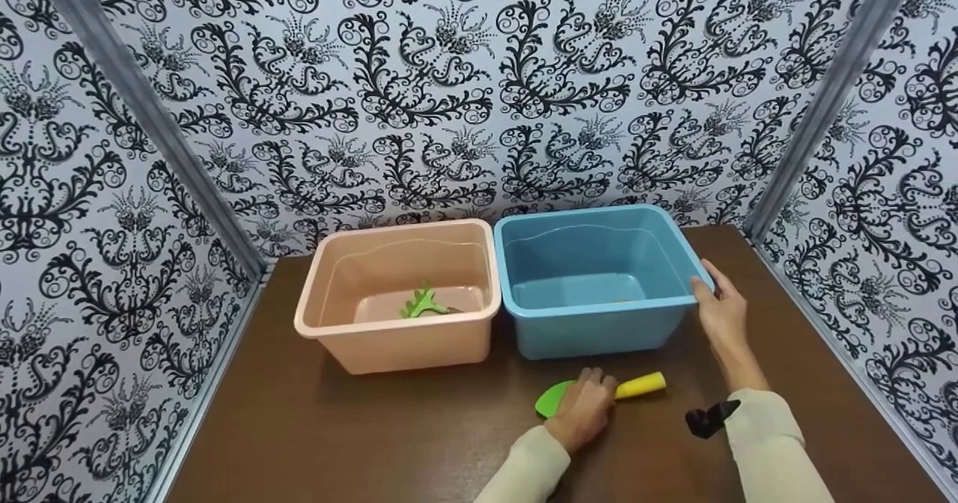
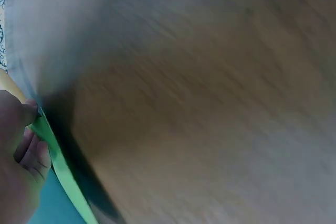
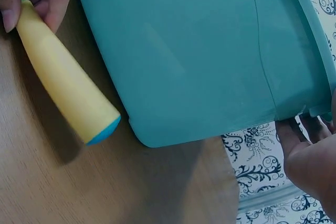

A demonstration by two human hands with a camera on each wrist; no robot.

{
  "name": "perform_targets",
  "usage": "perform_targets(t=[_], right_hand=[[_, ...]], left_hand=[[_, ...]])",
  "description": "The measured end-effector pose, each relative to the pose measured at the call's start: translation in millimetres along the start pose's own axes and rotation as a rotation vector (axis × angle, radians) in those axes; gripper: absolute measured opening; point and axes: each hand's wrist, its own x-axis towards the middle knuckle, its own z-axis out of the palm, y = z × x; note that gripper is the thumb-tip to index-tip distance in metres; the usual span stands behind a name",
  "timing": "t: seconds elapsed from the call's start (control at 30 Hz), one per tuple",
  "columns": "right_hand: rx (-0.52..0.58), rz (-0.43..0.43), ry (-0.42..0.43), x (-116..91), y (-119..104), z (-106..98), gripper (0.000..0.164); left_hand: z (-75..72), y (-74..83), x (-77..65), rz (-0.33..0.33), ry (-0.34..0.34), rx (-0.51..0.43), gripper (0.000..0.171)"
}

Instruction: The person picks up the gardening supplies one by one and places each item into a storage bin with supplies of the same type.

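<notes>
My left hand [image 1: 585, 407] grips a hand trowel with a green blade [image 1: 552, 398] and a yellow handle [image 1: 642, 385], near where the two meet. The trowel is just above or on the table, in front of the blue tub; which one I cannot tell. In the right wrist view the handle [image 3: 65, 74] ends in a blue cap. At the blue tub's [image 1: 591, 323] right front corner, my right hand [image 1: 723, 312] holds the rim, thumb on top. The left wrist view shows the green blade edge [image 2: 63, 169] beside the fingers.
Left of the blue tub stands a peach tub [image 1: 419, 346]. Inside it lies a green pronged tool [image 1: 424, 302], partly hidden by the front wall. Both tubs stand on a brown wooden table [image 1: 359, 436], close to the patterned back wall [image 1: 426, 76]. Patterned side walls flank the table.
</notes>
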Motion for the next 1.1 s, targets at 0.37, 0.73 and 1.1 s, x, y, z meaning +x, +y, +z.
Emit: perform_targets(t=[0.37,0.73,1.1], right_hand=[[-0.020,0.002,-0.005,3,-3,-1,0.055],[0.003,0.020,-0.034,3,-7,-2,0.056],[-0.016,0.035,-0.030,2,0,-3,0.056]], left_hand=[[-19.2,-25.4,-1.5,0.136,0.114,0.018,0.018],[-43.3,-49.3,-5.1,0.224,0.115,0.053,0.017],[-83.5,-59.7,9.5,0.272,0.058,0.096,0.020]])
